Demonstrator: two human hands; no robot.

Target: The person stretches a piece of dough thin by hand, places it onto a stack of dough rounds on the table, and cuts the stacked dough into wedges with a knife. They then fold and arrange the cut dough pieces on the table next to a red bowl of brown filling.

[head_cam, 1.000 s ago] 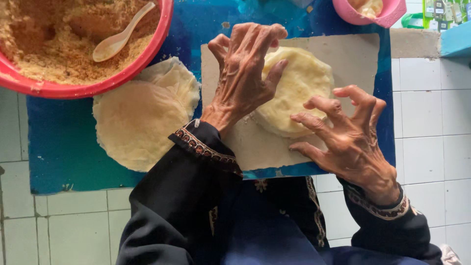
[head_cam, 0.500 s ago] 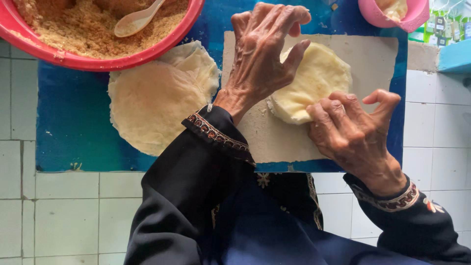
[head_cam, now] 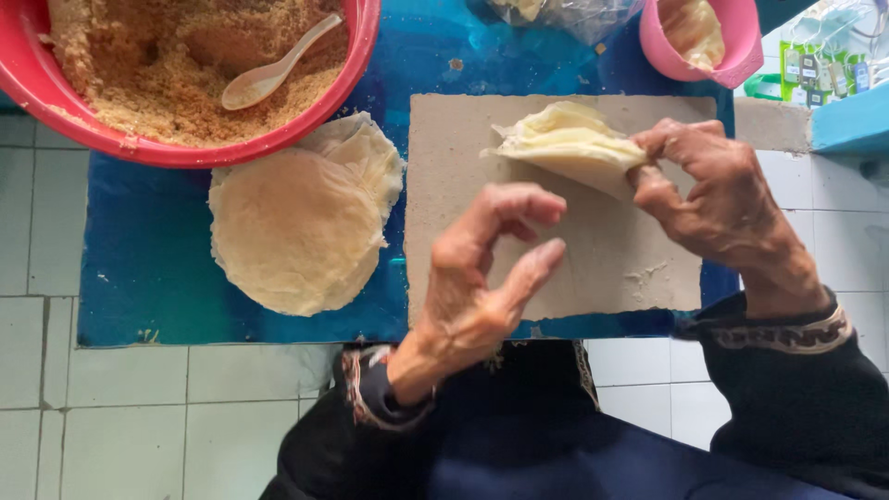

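My right hand (head_cam: 718, 199) pinches the right edge of a folded pale dough wrapper (head_cam: 565, 143) and lifts it off the grey board (head_cam: 556, 268). Just below the wrapper, my left hand (head_cam: 486, 282) hovers over the board with fingers curled and apart, holding nothing. A stack of round flat wrappers (head_cam: 296, 218) lies on the blue mat (head_cam: 139, 268) to the left of the board.
A red bowl (head_cam: 352, 65) of brown crumbly filling with a white spoon (head_cam: 273, 69) stands at the top left. A pink cup (head_cam: 718, 42) sits at the top right, a clear bag beside it. White tiled floor surrounds the mat.
The left hand has come off the dough and drawn back toward me. The right hand has gripped the wrapper's edge and folded and lifted it from the board.
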